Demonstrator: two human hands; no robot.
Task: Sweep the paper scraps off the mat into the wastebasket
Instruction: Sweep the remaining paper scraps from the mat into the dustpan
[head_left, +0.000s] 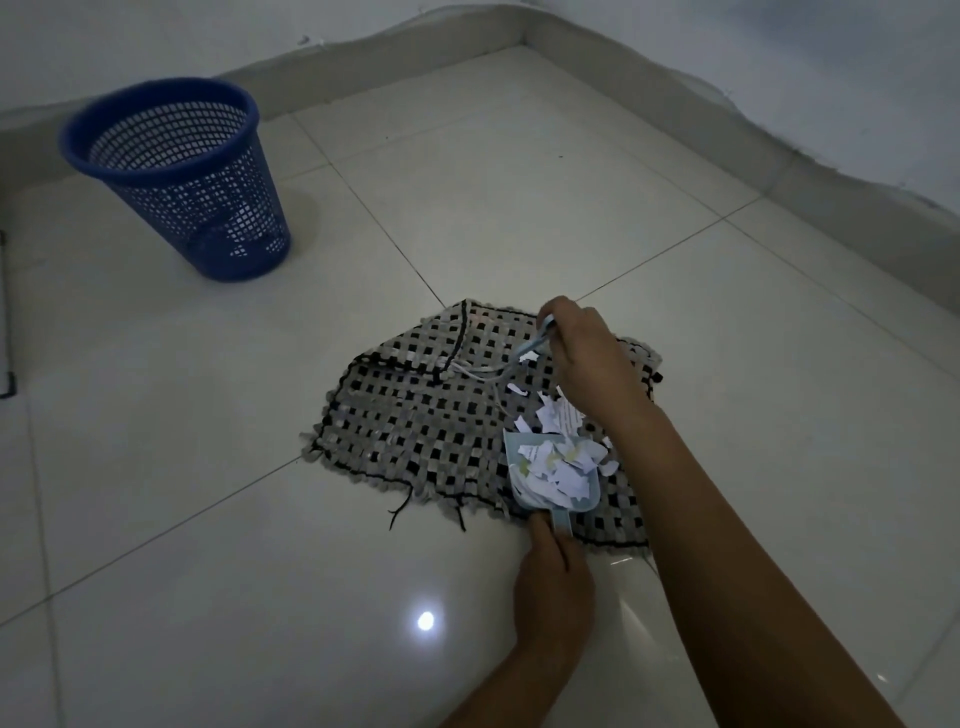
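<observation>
A woven black-and-white mat (415, 426) lies on the tiled floor, with its far corner folded over. White paper scraps (550, 457) are piled on its right part, many of them inside a small light-blue dustpan (524, 467). My left hand (553, 587) grips the dustpan's handle at the mat's near edge. My right hand (587, 353) holds a small light-blue brush (535, 343) above the far end of the pile. A few scraps lie loose on the mat beside the pan. The blue mesh wastebasket (176, 171) stands upright at the far left, well away from the mat.
Glossy white floor tiles (260, 571) surround the mat. A low grey skirting (779, 166) and white walls meet in a corner behind. A dark frame edge (6, 364) shows at the far left border. A lamp's reflection (426, 621) shines on the floor.
</observation>
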